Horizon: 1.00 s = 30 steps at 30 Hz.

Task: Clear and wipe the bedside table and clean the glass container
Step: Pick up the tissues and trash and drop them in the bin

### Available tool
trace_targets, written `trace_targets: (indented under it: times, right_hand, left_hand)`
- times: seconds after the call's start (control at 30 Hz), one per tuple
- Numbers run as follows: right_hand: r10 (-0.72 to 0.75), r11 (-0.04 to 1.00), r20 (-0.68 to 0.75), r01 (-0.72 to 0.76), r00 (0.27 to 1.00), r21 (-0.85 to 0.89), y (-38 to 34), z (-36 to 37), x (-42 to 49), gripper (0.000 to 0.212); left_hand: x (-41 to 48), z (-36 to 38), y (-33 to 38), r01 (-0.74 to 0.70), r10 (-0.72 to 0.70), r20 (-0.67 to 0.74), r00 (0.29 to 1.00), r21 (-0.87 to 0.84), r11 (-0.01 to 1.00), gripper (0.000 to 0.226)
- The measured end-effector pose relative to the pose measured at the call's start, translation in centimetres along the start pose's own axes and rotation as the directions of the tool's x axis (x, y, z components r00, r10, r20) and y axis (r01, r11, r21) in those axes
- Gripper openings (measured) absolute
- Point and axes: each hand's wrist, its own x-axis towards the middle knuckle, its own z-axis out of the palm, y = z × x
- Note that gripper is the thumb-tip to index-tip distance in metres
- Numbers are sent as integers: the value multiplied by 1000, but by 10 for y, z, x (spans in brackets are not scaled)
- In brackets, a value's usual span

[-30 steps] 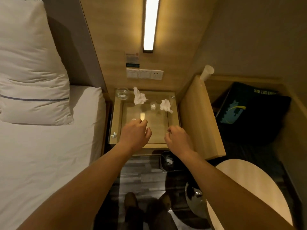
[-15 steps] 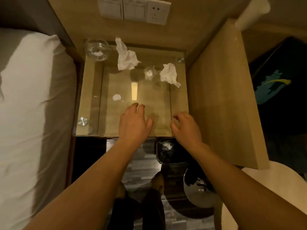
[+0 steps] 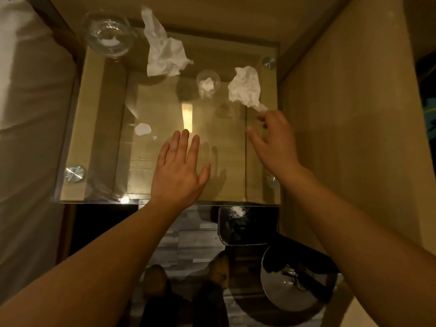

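The bedside table (image 3: 77,119) has a glass top over a wooden frame. A round glass bowl (image 3: 109,36) holding a bit of white stuff stands at its far left corner. Beside it lies a large crumpled tissue (image 3: 162,48). A small glass (image 3: 208,84) with a white wad inside stands mid-back. A second crumpled tissue (image 3: 246,88) lies to its right, and a small white scrap (image 3: 142,129) lies left of centre. My left hand (image 3: 180,168) is spread flat over the glass. My right hand (image 3: 274,140) has its fingertips at the tail of the right tissue, fingers loosely bent.
A bed with white linen (image 3: 26,138) runs along the left. A tall wooden panel (image 3: 342,114) walls the table's right side. On the floor below the table's front edge stands a small black bin (image 3: 245,225), with a chrome base (image 3: 295,279) to the right.
The view has closed in on the table. My left hand has opened flat over the glass. My right hand has moved forward and right to the tissue's tail.
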Motion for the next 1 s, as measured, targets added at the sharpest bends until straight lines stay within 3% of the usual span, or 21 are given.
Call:
trace_targets:
  times: [0.17, 0.37, 0.47, 0.6, 0.77, 1.0]
  right_hand:
    - [31, 999, -28, -31, 999, -14, -2, 7, 56, 46]
    - [-13, 997, 156, 26, 988, -79, -5, 27, 98, 49]
    - [-28, 999, 198, 32, 980, -16, 3, 37, 108, 39]
    - [-2, 999, 129, -4, 992, 52, 5, 39, 111, 17]
    - [96, 976, 75, -109, 993, 188, 7, 30, 84, 12]
    - [300, 847, 62, -295, 952, 442, -7, -12, -35, 13]
  left_hand:
    - [1, -1, 1, 8, -8, 15, 1000, 22, 1000, 75]
    - [2, 0, 2, 16, -17, 23, 1000, 41, 999, 76]
    - [2, 1, 1, 15, -17, 28, 999, 55, 998, 77]
    - [2, 1, 1, 19, -21, 38, 999, 52, 998, 77]
    - [2, 0, 2, 30, -30, 26, 999, 31, 999, 78]
    - [1, -5, 4, 32, -32, 23, 999, 30, 999, 76]
